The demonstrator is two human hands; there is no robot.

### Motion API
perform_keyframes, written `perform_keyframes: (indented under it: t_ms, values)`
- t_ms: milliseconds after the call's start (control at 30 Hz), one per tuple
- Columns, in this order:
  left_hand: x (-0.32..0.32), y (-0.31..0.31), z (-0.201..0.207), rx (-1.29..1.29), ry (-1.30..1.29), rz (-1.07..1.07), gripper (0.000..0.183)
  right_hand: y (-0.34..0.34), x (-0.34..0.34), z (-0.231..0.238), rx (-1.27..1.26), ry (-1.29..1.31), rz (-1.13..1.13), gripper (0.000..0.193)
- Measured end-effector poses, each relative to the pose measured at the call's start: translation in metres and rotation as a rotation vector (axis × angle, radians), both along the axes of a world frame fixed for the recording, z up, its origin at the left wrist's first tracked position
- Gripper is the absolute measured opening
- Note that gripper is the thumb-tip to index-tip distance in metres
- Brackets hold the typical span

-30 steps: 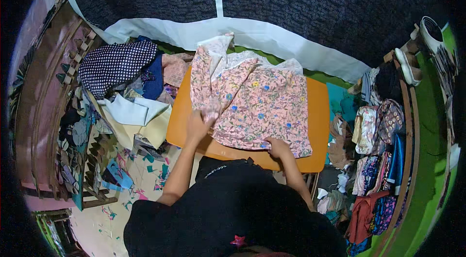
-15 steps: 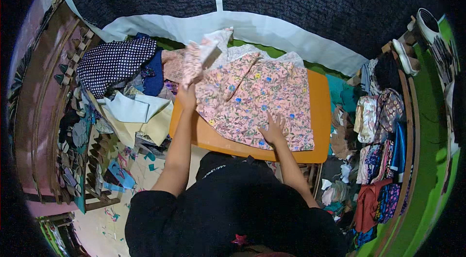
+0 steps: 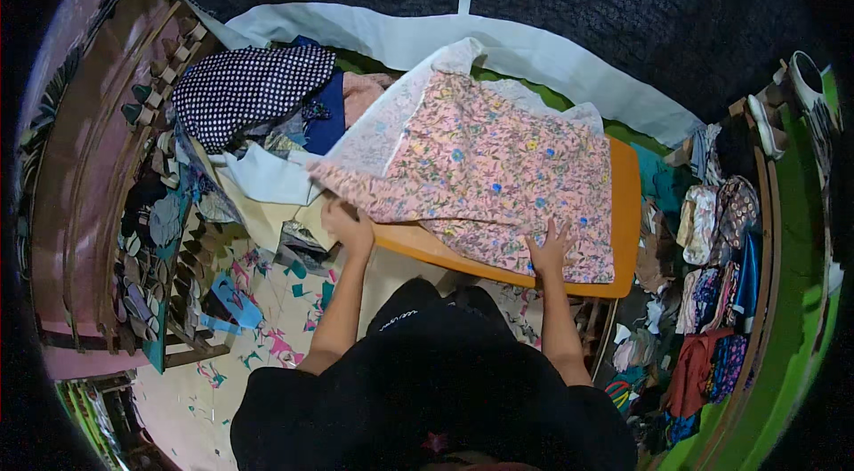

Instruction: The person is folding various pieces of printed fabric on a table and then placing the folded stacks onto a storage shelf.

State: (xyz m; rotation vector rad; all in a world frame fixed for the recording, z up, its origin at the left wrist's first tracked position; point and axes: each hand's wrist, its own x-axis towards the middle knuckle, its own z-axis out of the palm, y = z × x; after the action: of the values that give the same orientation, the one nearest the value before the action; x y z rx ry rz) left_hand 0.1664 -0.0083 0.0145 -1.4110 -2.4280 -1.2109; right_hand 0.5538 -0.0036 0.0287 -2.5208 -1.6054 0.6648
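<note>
A pink floral cloth (image 3: pixel 498 169) lies spread over an orange tabletop (image 3: pixel 625 195), its left part drawn out past the table's left end. White cloth backing (image 3: pixel 378 128) shows along its upper left side. My left hand (image 3: pixel 350 226) is at the cloth's lower left edge, its fingers curled at the edge and partly hidden beneath it. My right hand (image 3: pixel 551 250) rests flat on the cloth near its lower right corner, fingers spread, holding nothing.
A heap with a dark white-dotted cloth (image 3: pixel 253 93) and pale cloth pieces (image 3: pixel 271 173) stands left of the table. Shoe racks (image 3: pixel 147 231) line the left, folded fabrics (image 3: pixel 703 293) the right. Scraps (image 3: pixel 276 342) litter the floor. A dark curtain (image 3: pixel 605 26) hangs behind.
My left hand has moved lower, and the raised left flap of the cloth has come down and stretched out leftward. My right hand stays spread on the cloth. The whole view has shifted slightly.
</note>
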Motion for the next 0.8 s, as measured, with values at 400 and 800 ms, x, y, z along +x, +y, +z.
perform_keyframes:
  t_ms: [400, 800]
  values:
    - [0.013, 0.089, 0.001, -0.836, -0.047, -0.750, 0.072, -0.040, -0.005, -0.004, -0.032, -0.103, -0.137, 0.075]
    - [-0.003, 0.072, 0.016, -0.021, -0.363, -0.550, 0.034, -0.061, 0.049, -0.021, 0.738, 0.020, -0.131, 0.055]
